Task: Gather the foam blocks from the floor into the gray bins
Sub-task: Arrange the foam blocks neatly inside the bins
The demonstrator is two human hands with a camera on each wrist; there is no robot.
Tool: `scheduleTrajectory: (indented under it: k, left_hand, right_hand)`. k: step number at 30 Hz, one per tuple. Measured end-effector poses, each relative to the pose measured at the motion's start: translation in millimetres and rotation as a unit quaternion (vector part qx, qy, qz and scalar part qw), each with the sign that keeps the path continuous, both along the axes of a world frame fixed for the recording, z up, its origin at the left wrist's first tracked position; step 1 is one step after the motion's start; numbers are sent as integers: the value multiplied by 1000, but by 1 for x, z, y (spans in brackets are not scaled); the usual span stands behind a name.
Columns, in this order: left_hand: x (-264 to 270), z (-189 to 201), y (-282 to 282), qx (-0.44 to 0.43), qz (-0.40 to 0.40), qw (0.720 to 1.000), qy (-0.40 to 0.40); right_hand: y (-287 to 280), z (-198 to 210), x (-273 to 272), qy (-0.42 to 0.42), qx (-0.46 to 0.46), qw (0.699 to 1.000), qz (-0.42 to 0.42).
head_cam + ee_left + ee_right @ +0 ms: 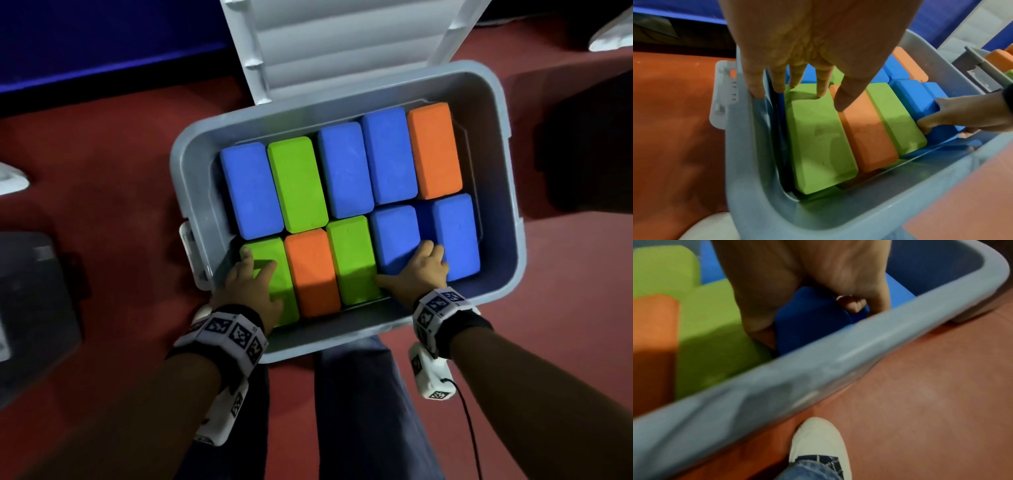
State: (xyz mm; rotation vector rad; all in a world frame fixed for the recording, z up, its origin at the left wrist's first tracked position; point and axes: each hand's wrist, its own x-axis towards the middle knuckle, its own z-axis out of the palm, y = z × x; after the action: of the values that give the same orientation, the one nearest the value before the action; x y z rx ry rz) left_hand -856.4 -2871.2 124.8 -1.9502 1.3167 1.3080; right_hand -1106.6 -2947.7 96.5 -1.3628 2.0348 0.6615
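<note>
Floor [120, 144]: red, no loose blocks in view around the bin.

Bin [510, 192]: gray, lid [339, 41] hinged open at the far side. The top layer is two rows of five foam blocks, packed side by side, near rim height.

Far row, left to right: blue, green, blue, blue, orange. Near row: green block [270, 274], orange block [311, 270], a second green, blue block [394, 236], blue at the right end.

Left hand [246, 284]: fingers extended, flat on the green block at the near-left corner. The left wrist view shows fingertips [822, 92] on its top face and the little finger at the bin wall. Grip wide, holding nothing.

Right hand [418, 270]: fingers curled into the gap between the two near blue blocks, thumb on the side towards the green. Grip narrow, clamped across the blue block; the right wrist view is blurred but shows the same.

Step in hand, judged: seating the last near-row blocks level.

- Press straight down with the left palm; foam compresses and may spring back up.
- Work the blue block down evenly so it does not wedge tilted against its neighbour.
- Draw the right fingers out of the gap before the blocks close on them.
- Check all tops sit below the rim so the lid can close.
</note>
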Motion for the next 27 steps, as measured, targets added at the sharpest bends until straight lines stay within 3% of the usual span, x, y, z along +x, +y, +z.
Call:
scheduleTrajectory:
  k: [3,6,8,9,12,13,17,21,27]
  left_hand:
    - [-3,-3,2,3,42,999,25]
    - [-2,-4,6,-31,175,984,14]
    - [-3,-4,11,-10,247,968,34]
    - [-6,-3,12,3,272,960,62]
    - [-12,-2,15,11,282,954,98]
    - [-13,-2,15,12,280,955,99]
    - [-14,-6,11,42,272,956,102]
    - [-17,-17,6,61,267,958,88]
    - [-28,-17,-7,68,289,954,40]
  right_hand:
    - [-1,-7,1,3,25,1000,0]
    - [-9,-13,1,-7,73,996,-49]
    - [-12,-9,-1,-29,79,995,-52]
    - [-13,-2,-3,-49,47,997,-44]
    - [-20,17,-18,-44,-173,984,-19]
    - [-25,21,-27,-31,-192,981,-28]
    - [-25,21,-42,-81,-66,987,-124]
    - [-5,18,-31,-65,-4,997,-35]
    - [-32,26,-47,-18,76,996,48]
